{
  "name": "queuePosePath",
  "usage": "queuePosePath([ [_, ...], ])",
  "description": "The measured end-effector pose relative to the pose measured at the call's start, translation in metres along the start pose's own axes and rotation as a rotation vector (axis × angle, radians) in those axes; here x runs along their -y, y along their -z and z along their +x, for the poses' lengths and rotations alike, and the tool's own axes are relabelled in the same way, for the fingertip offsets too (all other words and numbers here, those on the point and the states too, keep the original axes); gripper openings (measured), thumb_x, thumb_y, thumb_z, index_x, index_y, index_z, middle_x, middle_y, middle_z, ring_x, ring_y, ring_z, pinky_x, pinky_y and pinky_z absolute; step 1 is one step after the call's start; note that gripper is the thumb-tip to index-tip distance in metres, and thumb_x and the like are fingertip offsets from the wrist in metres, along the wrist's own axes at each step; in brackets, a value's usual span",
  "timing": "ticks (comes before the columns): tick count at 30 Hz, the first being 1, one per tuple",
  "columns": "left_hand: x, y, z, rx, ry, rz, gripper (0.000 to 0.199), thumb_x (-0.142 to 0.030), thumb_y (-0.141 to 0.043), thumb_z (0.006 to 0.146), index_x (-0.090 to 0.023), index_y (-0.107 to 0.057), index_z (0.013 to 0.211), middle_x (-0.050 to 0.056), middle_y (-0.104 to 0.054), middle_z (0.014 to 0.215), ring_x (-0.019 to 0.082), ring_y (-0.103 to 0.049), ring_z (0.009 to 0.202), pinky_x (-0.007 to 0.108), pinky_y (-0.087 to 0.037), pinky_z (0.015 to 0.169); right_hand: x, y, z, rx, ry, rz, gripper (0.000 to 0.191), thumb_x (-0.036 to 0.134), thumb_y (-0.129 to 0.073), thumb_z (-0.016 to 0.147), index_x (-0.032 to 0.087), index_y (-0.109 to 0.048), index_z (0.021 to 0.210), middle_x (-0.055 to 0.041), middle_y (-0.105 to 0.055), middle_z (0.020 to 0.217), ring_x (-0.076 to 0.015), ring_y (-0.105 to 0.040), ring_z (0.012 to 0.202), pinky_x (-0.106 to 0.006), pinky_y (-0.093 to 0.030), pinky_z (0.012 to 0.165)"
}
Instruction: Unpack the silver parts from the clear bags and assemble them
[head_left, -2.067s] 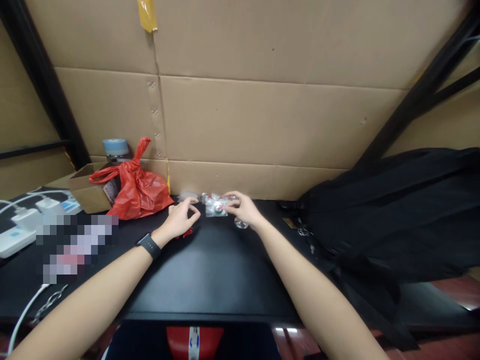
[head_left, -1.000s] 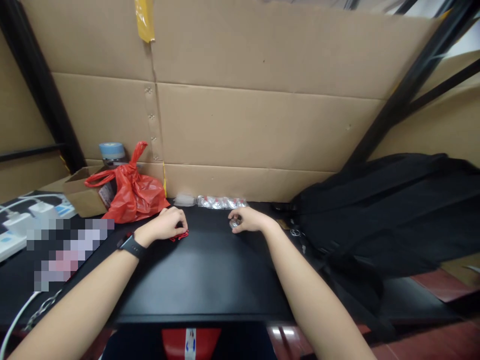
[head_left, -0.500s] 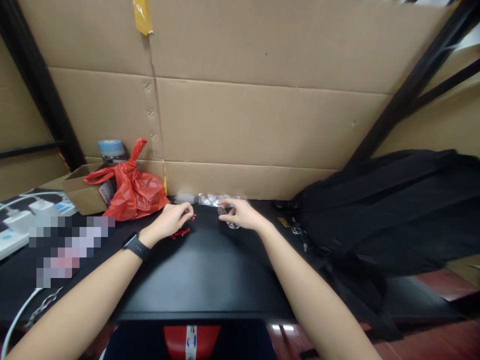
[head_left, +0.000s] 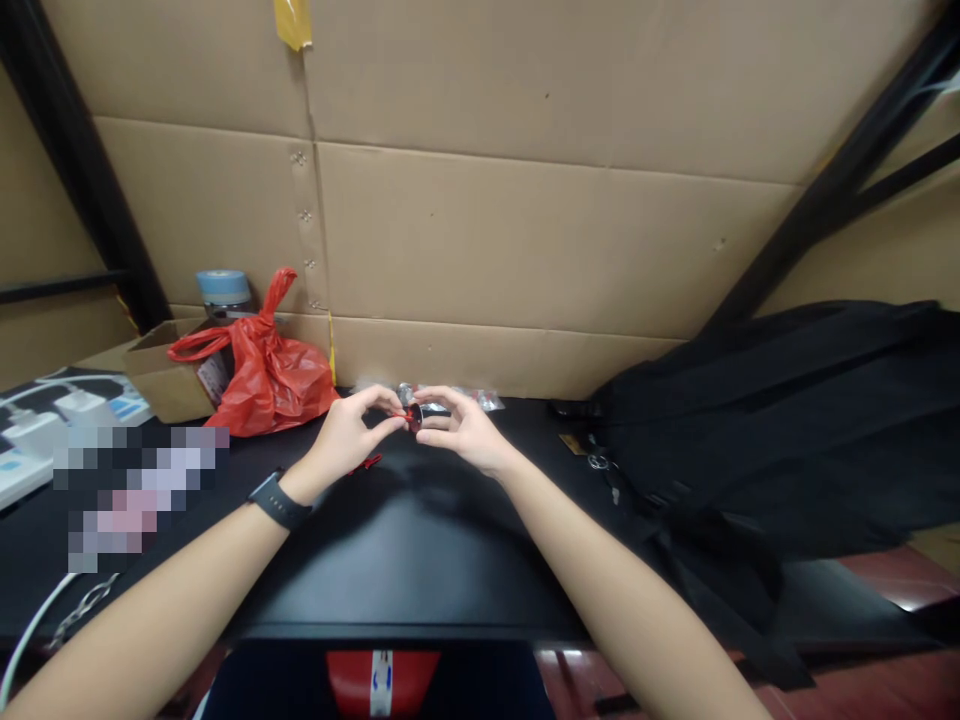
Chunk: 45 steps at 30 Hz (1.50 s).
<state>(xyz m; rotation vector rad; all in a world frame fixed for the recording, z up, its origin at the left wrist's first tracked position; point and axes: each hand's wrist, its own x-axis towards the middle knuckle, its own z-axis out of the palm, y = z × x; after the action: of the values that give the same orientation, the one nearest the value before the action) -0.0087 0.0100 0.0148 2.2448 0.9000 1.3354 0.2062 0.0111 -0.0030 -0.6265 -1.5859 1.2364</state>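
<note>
Above the black table, my left hand (head_left: pixel 349 432) pinches a thin red cord (head_left: pixel 403 414) between thumb and fingertips. My right hand (head_left: pixel 471 438) grips a small round dark disc with a shiny rim (head_left: pixel 416 418) by its edge, thumb below and fingers above. The cord end meets the disc's face; whether it goes through the disc I cannot tell. More red cord (head_left: pixel 367 464) shows on the table below my left hand. Behind the hands lie shiny clear plastic packets (head_left: pixel 484 399), partly covered by my fingers.
At the left stand a knotted red plastic bag (head_left: pixel 274 385), a small cardboard box (head_left: pixel 169 375), a blue-lidded container (head_left: pixel 223 288) and a white power strip (head_left: pixel 30 470). A black backpack (head_left: pixel 795 420) fills the right, with keys (head_left: pixel 600 463) beside it. Cardboard panels (head_left: pixel 487 240) wall the back.
My right hand has moved left with the disc, turning it on edge. My left hand has moved slightly right and up with the cord, and the two now meet.
</note>
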Motion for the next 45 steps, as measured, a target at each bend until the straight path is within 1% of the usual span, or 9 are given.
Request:
queuePosePath([
  [5,-0.010,-0.004,-0.003,0.003,-0.047,0.017,0.007,-0.025,-0.069,0.087,-0.019,-0.068,0.090,0.002,-0.075,0.089,0.016,-0.070,0.082,0.028,-0.053,0.083,-0.001,-0.004,-0.001,0.021,0.017,0.050,0.054,0.025,-0.090,0.064,0.027,-0.066,0.112,-0.0034,-0.064,0.121,-0.0188,-0.066,0.105,-0.040,-0.055,0.099],
  [11,-0.013,-0.005,-0.005,-0.013,-0.079,0.033,0.005,-0.024,-0.068,0.089,-0.019,-0.069,0.089,0.001,-0.075,0.087,0.016,-0.071,0.080,0.025,-0.053,0.081,0.000,-0.002,-0.002,0.034,0.033,0.034,0.054,0.025,-0.089,0.066,0.028,-0.066,0.114,-0.0042,-0.064,0.121,-0.0205,-0.064,0.111,-0.042,-0.054,0.101],
  [16,-0.013,-0.007,-0.006,-0.044,-0.083,0.048,0.006,-0.025,-0.067,0.089,-0.019,-0.069,0.088,0.001,-0.075,0.086,0.016,-0.071,0.079,0.026,-0.053,0.080,0.001,-0.002,-0.003,0.045,0.032,0.051,0.053,0.023,-0.090,0.065,0.027,-0.066,0.113,-0.0043,-0.064,0.122,-0.0199,-0.065,0.109,-0.041,-0.055,0.099],
  [21,-0.014,-0.007,-0.006,-0.046,-0.101,0.037,0.006,-0.024,-0.067,0.089,-0.019,-0.070,0.088,0.001,-0.076,0.087,0.016,-0.071,0.079,0.025,-0.053,0.080,0.003,-0.003,-0.003,0.052,0.033,0.069,0.052,0.022,-0.089,0.066,0.027,-0.067,0.112,-0.0036,-0.064,0.120,-0.0186,-0.065,0.106,-0.039,-0.055,0.098],
  [26,-0.014,-0.008,-0.007,-0.048,-0.131,0.071,0.005,-0.024,-0.068,0.089,-0.020,-0.069,0.087,0.001,-0.076,0.088,0.016,-0.072,0.080,0.026,-0.053,0.080,0.003,-0.005,-0.003,0.046,0.010,0.061,0.051,0.024,-0.091,0.064,0.026,-0.067,0.109,-0.0034,-0.064,0.118,-0.0186,-0.065,0.105,-0.039,-0.055,0.097],
  [34,-0.013,-0.009,-0.008,-0.045,-0.174,0.071,0.008,-0.026,-0.065,0.090,-0.019,-0.069,0.091,0.004,-0.076,0.091,0.018,-0.071,0.083,0.028,-0.054,0.082,0.003,-0.004,-0.004,0.057,-0.009,0.066,0.051,0.026,-0.090,0.064,0.026,-0.066,0.109,-0.0034,-0.062,0.123,-0.0176,-0.066,0.100,-0.039,-0.056,0.095],
  [39,-0.014,-0.009,-0.009,-0.025,-0.163,0.114,0.007,-0.026,-0.065,0.090,-0.021,-0.069,0.093,0.003,-0.076,0.091,0.019,-0.071,0.085,0.030,-0.054,0.085,0.006,-0.005,-0.004,0.040,-0.005,0.047,0.051,0.029,-0.091,0.063,0.026,-0.067,0.108,-0.0044,-0.063,0.122,-0.0201,-0.066,0.104,-0.040,-0.057,0.097],
  [42,-0.013,-0.008,-0.009,-0.020,-0.167,0.087,0.006,-0.025,-0.066,0.090,-0.021,-0.069,0.093,0.003,-0.076,0.093,0.018,-0.072,0.086,0.029,-0.054,0.086,0.007,-0.005,-0.005,0.035,-0.005,0.034,0.051,0.029,-0.091,0.063,0.025,-0.067,0.108,-0.0047,-0.064,0.120,-0.0203,-0.066,0.105,-0.040,-0.056,0.098],
  [45,-0.013,-0.008,-0.008,-0.029,-0.171,0.061,0.006,-0.025,-0.066,0.090,-0.020,-0.069,0.090,0.003,-0.076,0.090,0.018,-0.071,0.084,0.028,-0.054,0.084,0.007,-0.005,-0.004,0.037,-0.004,0.042,0.051,0.028,-0.091,0.063,0.025,-0.067,0.107,-0.0042,-0.064,0.119,-0.0195,-0.067,0.104,-0.040,-0.055,0.098],
])
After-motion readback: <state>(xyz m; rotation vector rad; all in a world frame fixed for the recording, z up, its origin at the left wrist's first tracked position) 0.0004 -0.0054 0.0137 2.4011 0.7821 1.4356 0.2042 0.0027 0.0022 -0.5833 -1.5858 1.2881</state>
